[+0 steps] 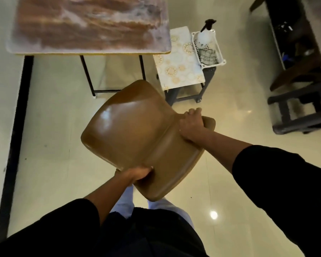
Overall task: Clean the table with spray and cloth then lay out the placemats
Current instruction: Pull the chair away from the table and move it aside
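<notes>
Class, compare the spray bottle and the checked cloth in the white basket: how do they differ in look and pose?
The spray bottle stands upright at the far end of the basket; the cloth lies crumpled at the near end. The bottle is pale with a black nozzle; the cloth is dark checked. Both sit in that basket, untouched, since both hands grip a chair.

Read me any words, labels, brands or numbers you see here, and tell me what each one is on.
No readable text anywhere.
Spray bottle in the basket: no legible label, too blurred.
Placemats: only a floral pattern, no words.
Chair and table: no markings.
</notes>
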A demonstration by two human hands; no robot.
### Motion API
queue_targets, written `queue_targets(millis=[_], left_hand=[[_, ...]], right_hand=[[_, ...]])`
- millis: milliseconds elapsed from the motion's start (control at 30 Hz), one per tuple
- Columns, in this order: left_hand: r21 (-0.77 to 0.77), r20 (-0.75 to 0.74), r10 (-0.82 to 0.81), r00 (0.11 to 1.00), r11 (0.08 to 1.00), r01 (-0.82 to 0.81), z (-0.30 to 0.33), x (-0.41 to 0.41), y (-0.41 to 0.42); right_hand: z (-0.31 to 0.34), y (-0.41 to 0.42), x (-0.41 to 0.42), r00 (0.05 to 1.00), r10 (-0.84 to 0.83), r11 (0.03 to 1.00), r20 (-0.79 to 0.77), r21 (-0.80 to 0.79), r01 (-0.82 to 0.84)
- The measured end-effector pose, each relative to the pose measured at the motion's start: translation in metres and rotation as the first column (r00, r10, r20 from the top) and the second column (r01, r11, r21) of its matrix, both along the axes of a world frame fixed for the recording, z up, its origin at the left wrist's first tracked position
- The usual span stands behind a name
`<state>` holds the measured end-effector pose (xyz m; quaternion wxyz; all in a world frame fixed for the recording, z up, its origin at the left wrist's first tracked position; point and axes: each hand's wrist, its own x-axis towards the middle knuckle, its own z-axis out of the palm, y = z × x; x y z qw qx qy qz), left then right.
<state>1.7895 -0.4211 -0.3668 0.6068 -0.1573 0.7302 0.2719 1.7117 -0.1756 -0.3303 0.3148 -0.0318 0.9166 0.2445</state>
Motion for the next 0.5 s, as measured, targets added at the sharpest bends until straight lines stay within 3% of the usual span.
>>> queue_targets(millis=[167,300,367,433,500], left_hand=[[-0.217,0.031,0.282,0.959,0.938,-0.269,-0.032,0.011,-0.005],[-0.149,0.057,0.623,0.78,0.778,-0.61,-0.077,0.034,-0.019],[-0.093,0.049,0.635,0.771,0.771,-0.63,-0.052,0.031,-0.01],[-0.101,-0.023,0.735,0.677,0.672,-0.733,-0.022,0.021,0.005],[-0.116,-0.085,0.744,0.663,0.653,-0.748,-0.027,0.017,0.004]], right_hand=[[-0.016,0.02,-0.02,0.976,-0.203,0.979,0.072,-0.016,0.205],[-0.019,0.019,-0.022,0.98,-0.192,0.981,0.059,-0.022,0.194],[-0.018,0.017,-0.026,0.983,-0.179,0.984,0.036,-0.013,0.179],[-0.02,0.014,-0.029,0.985,-0.172,0.985,0.033,0.006,0.172],[-0.024,0.013,-0.033,0.986,-0.157,0.988,0.049,0.014,0.156]])
